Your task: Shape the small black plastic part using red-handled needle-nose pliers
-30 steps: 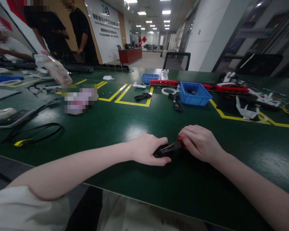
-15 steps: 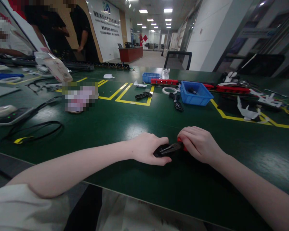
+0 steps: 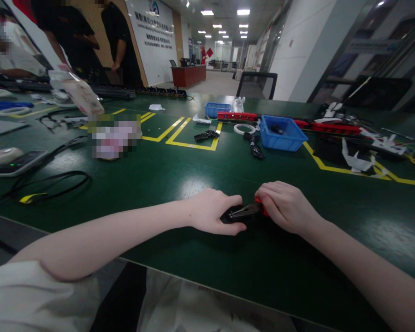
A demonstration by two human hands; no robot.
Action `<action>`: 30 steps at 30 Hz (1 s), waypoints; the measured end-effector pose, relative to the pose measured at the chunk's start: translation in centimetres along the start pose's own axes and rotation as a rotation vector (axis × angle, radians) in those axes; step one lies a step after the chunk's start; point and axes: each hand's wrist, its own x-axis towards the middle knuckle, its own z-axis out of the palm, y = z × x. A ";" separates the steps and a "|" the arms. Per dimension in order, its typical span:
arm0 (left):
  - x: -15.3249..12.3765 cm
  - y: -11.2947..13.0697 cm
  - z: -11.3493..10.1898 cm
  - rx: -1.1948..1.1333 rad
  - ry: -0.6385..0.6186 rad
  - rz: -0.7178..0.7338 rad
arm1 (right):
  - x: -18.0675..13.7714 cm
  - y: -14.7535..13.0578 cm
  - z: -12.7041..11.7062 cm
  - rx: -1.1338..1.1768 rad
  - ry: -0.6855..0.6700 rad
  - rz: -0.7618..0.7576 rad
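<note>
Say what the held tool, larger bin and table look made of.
Tool: probably metal in the middle, from its greyish sheen; black and red ends perhaps plastic or rubber, partly hidden.
Larger bin: likely moulded plastic, semi-matte, judging by its even blue colour and thick rim.
Table: smooth, semi-gloss green top, reflecting light; laminate, mat or paint, can't tell.

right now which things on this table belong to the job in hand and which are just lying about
In hand:
- black tool, held in the left hand
- red piece, held in the right hand; I can't tell if it joins the tool

Seemingly just lying about:
- larger blue bin
- white ring
- bottle
- red strip
</note>
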 end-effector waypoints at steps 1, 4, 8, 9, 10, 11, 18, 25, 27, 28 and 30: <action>0.0 0.0 0.0 0.006 -0.003 -0.004 | 0.0 -0.1 0.0 -0.007 0.001 0.000; 0.0 0.0 0.0 0.034 -0.004 -0.007 | 0.1 -0.3 -0.1 -0.032 0.009 -0.012; 0.1 -0.2 0.1 0.057 -0.002 0.025 | 0.1 -0.3 0.1 -0.055 0.024 -0.033; 0.1 -0.3 0.2 0.059 -0.001 0.032 | 0.1 -0.2 0.1 -0.054 0.030 -0.037; 0.2 -0.3 0.2 0.057 -0.001 0.036 | 0.1 0.0 0.2 -0.050 0.035 -0.041; 0.2 -0.3 0.2 0.051 -0.002 0.037 | 0.1 0.2 0.2 -0.044 0.038 -0.044; 0.2 -0.3 0.0 0.019 -0.015 0.038 | -0.1 0.5 0.3 -0.009 0.017 -0.029; 0.1 -0.2 0.0 0.030 -0.012 0.030 | 0.2 -0.3 0.1 -0.053 0.019 -0.036; 0.2 -0.3 0.0 0.029 -0.010 0.015 | 0.1 -0.3 0.1 -0.052 0.030 -0.017; 0.2 -0.3 0.0 0.029 -0.011 0.009 | 0.0 -0.2 0.1 -0.048 0.038 -0.006; 0.2 -0.2 -0.1 0.020 -0.014 0.005 | -0.2 -0.1 0.2 -0.034 0.042 0.014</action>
